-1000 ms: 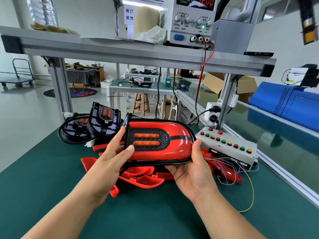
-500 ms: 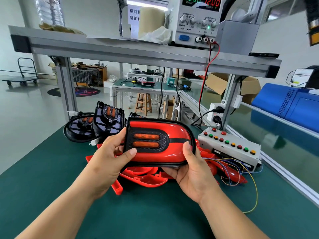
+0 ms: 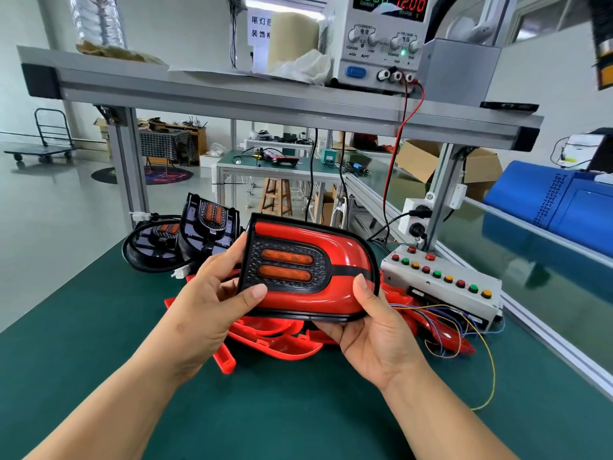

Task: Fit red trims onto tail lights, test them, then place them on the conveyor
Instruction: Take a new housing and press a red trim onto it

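Observation:
A tail light (image 3: 308, 270) with a red trim on it and two orange lenses in a black panel is held above the green bench, its face towards me. My left hand (image 3: 212, 300) grips its left end, thumb on the lower front edge. My right hand (image 3: 374, 330) holds its right end from below, thumb on the red trim. Loose red trims (image 3: 275, 340) lie in a heap on the bench under the light. Two bare black tail lights (image 3: 185, 234) stand at the back left.
A grey test box (image 3: 441, 277) with coloured buttons and loose wires sits to the right. A power supply (image 3: 378, 38) reading 12.00 stands on the overhead shelf, red lead hanging down. The glass-covered conveyor (image 3: 530, 260) runs along the right side.
Both hands have kept hold of the tail light while it tipped slightly, and my right thumb slid up onto the red trim. The view has shifted a little.

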Demonstrator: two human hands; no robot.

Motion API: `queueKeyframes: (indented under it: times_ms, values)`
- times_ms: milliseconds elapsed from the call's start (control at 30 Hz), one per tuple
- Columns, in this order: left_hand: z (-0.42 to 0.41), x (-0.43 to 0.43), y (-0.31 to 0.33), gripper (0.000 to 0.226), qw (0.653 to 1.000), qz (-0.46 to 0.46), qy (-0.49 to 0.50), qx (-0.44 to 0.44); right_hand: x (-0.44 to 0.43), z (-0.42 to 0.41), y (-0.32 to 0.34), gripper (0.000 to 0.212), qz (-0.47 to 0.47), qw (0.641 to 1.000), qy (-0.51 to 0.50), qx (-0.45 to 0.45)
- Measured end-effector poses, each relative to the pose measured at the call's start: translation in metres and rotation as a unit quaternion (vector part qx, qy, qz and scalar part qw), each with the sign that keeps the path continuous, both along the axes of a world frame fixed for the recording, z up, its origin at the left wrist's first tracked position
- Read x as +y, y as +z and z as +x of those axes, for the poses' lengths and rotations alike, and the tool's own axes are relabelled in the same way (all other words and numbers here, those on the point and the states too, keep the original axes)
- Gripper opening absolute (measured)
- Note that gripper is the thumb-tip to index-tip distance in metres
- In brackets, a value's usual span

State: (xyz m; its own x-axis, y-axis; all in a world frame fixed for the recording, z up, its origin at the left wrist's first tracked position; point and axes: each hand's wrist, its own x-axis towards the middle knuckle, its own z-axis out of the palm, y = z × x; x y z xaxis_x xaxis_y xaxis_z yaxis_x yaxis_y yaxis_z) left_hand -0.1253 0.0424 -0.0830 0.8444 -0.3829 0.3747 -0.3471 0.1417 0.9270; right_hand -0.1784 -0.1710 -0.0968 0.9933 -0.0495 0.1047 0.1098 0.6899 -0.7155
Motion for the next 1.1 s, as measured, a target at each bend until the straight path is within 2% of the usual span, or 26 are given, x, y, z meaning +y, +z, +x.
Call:
queueKeyframes:
  times_ms: [167,467,600,700,833,900,1100]
  values:
    - [0.0,0.0,0.001,0.076,1.0,-0.002,-0.01,0.012,0.0,0.0,0.003,0.054,-0.005,1.0,-0.009,-0.009]
    - [0.003,0.001,0.002,0.073,1.0,-0.018,-0.006,-0.001,0.003,0.001,0.002,0.053,0.022,0.999,-0.014,-0.021]
    - [0.006,0.001,0.0,0.073,1.0,-0.017,-0.024,0.003,0.001,0.001,0.0,0.052,-0.007,1.0,-0.01,-0.012]
    - [0.01,0.006,-0.001,0.075,0.998,-0.021,-0.05,0.017,-0.003,0.001,0.0,0.056,-0.012,1.0,0.018,0.003]
    - [0.017,0.018,-0.004,0.059,0.99,-0.028,-0.132,0.037,-0.006,0.002,-0.002,0.062,0.007,0.999,0.028,0.018]
    - [0.017,0.022,-0.004,0.06,0.988,-0.008,-0.151,0.03,-0.007,0.003,-0.003,0.062,0.02,0.999,0.026,0.02]
    - [0.019,0.016,-0.007,0.069,0.996,0.014,-0.093,0.009,-0.007,0.005,-0.007,0.059,0.027,0.999,0.012,0.024]
